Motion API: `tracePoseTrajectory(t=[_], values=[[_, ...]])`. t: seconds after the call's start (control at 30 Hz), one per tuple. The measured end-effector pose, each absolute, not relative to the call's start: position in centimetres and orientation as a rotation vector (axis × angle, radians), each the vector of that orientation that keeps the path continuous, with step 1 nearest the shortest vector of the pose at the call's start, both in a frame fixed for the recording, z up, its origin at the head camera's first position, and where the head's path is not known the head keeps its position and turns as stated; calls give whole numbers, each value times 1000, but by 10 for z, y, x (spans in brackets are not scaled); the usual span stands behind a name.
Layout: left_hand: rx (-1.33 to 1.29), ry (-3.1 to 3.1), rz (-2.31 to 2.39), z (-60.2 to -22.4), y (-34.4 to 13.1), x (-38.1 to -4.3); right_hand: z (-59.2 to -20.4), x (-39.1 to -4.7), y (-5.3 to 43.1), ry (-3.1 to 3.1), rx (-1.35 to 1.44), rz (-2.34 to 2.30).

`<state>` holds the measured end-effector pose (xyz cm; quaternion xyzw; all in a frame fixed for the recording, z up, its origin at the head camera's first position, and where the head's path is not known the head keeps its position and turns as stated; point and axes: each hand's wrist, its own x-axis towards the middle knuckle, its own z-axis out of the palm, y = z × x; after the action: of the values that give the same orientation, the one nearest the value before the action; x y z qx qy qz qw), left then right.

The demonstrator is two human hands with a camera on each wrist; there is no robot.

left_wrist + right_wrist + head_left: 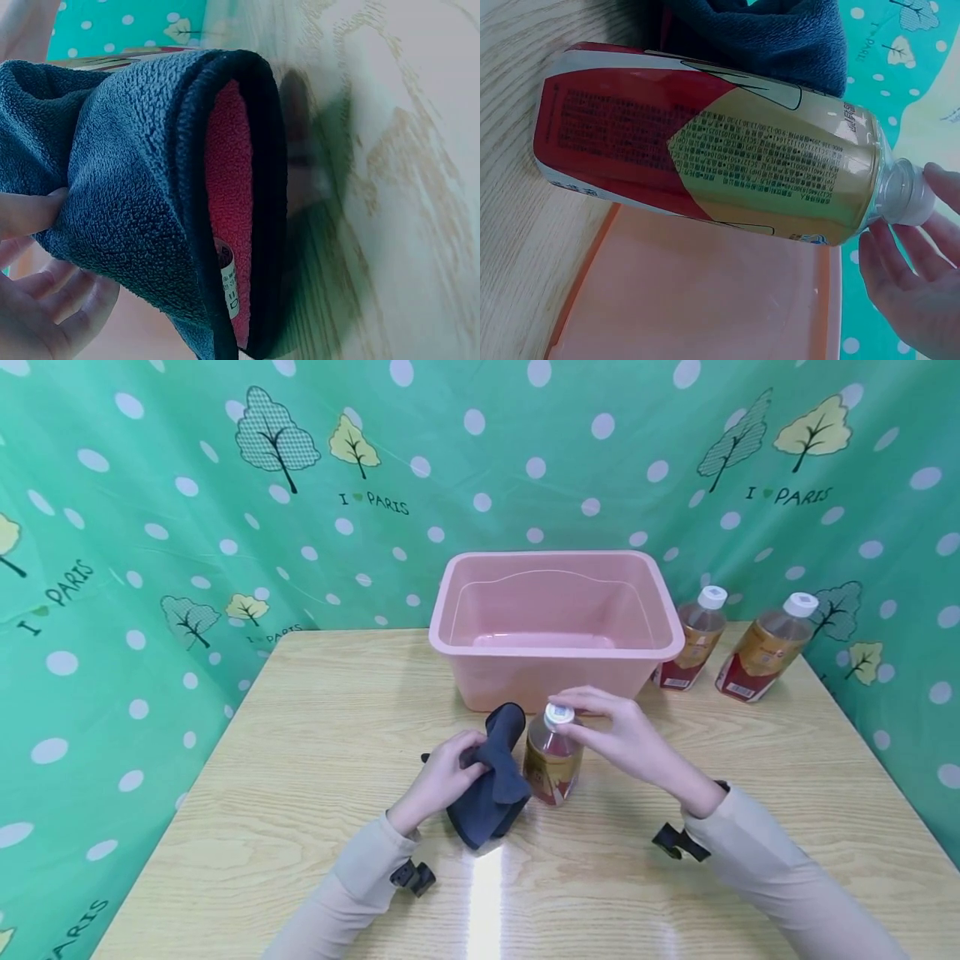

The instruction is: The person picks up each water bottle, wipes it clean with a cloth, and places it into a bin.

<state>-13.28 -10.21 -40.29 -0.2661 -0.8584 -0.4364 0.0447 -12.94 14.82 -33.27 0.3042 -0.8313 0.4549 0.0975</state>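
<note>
A dark blue-grey cloth (491,785) with black edging hangs bunched in my left hand (444,774), pinched between thumb and fingers. Its reddish-pink inner side and a small white label show in the left wrist view, where the cloth (142,165) fills the middle. My right hand (618,731) grips the white cap of a plastic bottle (552,764) with thumb and fingertips. That bottle (705,142) has a red and gold label with dense print, seen close in the right wrist view. The cloth is right beside the bottle's left side.
Behind the bottle stands a pink plastic tub (555,672) on the wooden table (300,760). To its right are two more bottles with white caps, a nearer-to-tub bottle (693,639) and an outer bottle (768,647). A green dotted curtain (337,560) hangs behind the table.
</note>
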Motion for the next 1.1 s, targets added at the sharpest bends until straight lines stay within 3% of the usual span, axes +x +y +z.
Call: tracePoseTrajectory(t=[0.6,1.1], values=[[-821,-2545,-1368,-384,-96,-129,-333,-135,155,-2525,1143,1431],[-845,-2536,-1372,-372,-86,-130,-339,-135,156,-2423,1153,1436]])
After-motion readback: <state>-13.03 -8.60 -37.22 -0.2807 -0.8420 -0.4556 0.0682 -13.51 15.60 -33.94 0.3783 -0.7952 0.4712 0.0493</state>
